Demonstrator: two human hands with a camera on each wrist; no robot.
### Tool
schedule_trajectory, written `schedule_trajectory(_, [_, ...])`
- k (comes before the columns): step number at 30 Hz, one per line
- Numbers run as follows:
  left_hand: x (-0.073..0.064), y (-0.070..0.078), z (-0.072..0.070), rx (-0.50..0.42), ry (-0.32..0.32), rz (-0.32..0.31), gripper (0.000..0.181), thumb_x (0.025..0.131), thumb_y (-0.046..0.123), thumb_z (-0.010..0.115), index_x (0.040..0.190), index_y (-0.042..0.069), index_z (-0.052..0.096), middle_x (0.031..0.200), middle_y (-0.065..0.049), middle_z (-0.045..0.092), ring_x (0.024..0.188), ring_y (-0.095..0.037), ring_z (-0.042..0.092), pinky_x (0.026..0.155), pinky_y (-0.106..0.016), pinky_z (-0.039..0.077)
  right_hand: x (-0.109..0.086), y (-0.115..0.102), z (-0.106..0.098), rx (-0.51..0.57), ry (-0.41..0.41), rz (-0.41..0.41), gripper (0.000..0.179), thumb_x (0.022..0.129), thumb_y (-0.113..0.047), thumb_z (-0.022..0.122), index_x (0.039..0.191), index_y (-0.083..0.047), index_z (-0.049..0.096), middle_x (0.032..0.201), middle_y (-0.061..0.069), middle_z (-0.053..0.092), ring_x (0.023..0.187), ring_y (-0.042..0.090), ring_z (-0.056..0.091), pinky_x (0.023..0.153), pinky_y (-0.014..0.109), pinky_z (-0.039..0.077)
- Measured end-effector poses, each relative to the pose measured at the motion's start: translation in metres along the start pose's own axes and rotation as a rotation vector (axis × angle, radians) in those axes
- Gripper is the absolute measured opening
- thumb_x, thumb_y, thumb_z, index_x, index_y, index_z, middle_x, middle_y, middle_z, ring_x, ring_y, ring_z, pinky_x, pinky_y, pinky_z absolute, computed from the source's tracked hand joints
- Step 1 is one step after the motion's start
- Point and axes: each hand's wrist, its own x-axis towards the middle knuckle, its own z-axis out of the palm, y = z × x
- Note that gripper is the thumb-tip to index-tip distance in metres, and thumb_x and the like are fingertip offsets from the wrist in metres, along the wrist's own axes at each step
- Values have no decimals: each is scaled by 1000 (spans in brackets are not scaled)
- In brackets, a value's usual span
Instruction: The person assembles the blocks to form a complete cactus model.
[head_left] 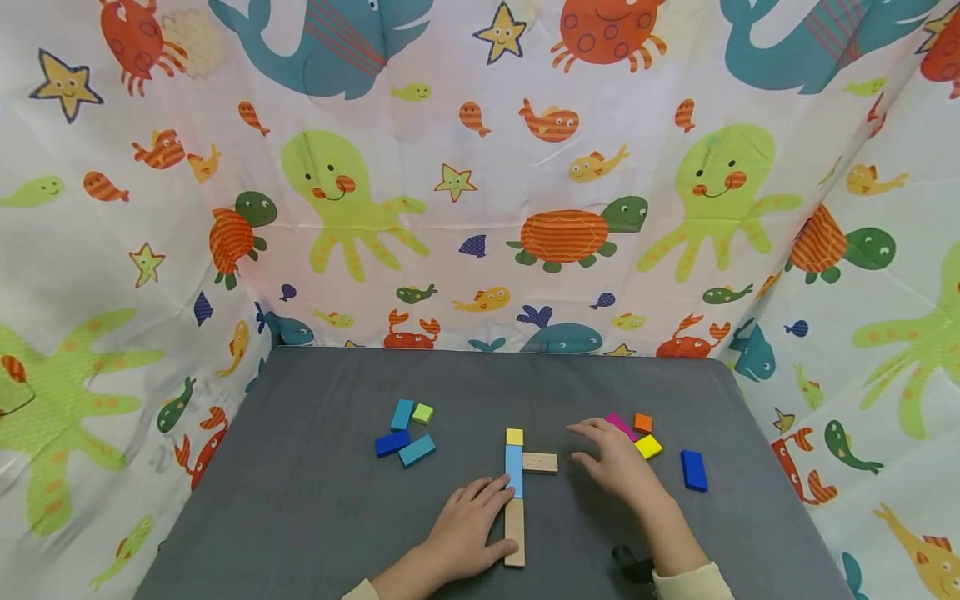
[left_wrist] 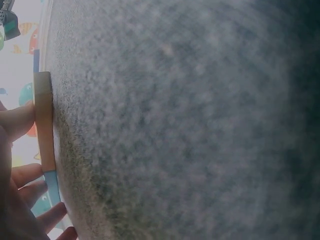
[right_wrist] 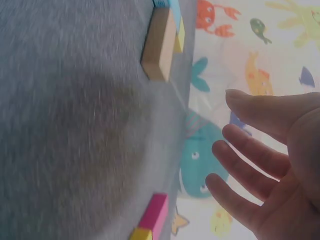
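Observation:
In the head view a column of flat blocks lies on the grey table: a yellow cube (head_left: 514, 437) at the far end, a light blue block (head_left: 513, 467), then a long wooden block (head_left: 514, 533) nearest. A shorter wooden block (head_left: 540, 463) juts right from the light blue one. My left hand (head_left: 468, 529) rests along the column's left side, fingertips at the light blue block and thumb at the long wooden one. My right hand (head_left: 618, 458), holding nothing, hovers with relaxed fingers between the short wooden block and a magenta block (head_left: 621, 426), which it partly hides.
At left lie a dark blue block (head_left: 393, 443), two teal blocks (head_left: 417, 451) and a green cube (head_left: 423, 414). Right of my right hand are an orange cube (head_left: 642, 423), a yellow block (head_left: 648, 447) and a blue block (head_left: 694, 471). A patterned curtain (head_left: 480, 317) hangs behind the table.

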Motion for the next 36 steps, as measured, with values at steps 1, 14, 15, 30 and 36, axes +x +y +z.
schedule_trajectory(1, [0,0,-1,-3,-1,-2,76,91,69,56,155,33,38,165,10,29,145,-22,37,111,-57,37,-1,3,-2,-2,12,-4,45,85,-12,82,128,-11,69,125,9,66,114,31,62,98,53,53])
schedule_trajectory(14, [1,5,-4,-4,-21,-21,76,92,66,59,156,32,38,165,10,28,146,-23,36,112,-57,36,-24,38,-28,8,80,40,46,87,-11,79,131,-8,67,127,17,65,116,40,61,98,61,50])
schedule_trajectory(15, [1,5,-4,-5,-19,-20,76,92,66,59,156,32,38,165,9,28,146,-23,36,112,-57,36,-26,41,-30,7,78,48,46,87,-11,79,132,-8,67,128,17,64,117,41,61,99,61,49])
schedule_trajectory(30, [2,2,-1,-4,-27,-22,76,91,70,57,156,34,37,166,11,27,146,-23,36,112,-58,36,-46,81,-41,-3,63,201,53,85,-11,80,135,-4,63,133,24,60,114,42,60,94,63,51])
schedule_trajectory(36, [2,0,2,-1,-17,-20,76,91,70,57,155,35,36,166,12,27,146,-22,35,111,-57,37,-52,96,-47,-15,34,238,56,86,-13,80,138,-6,60,133,26,60,115,45,58,97,67,46])
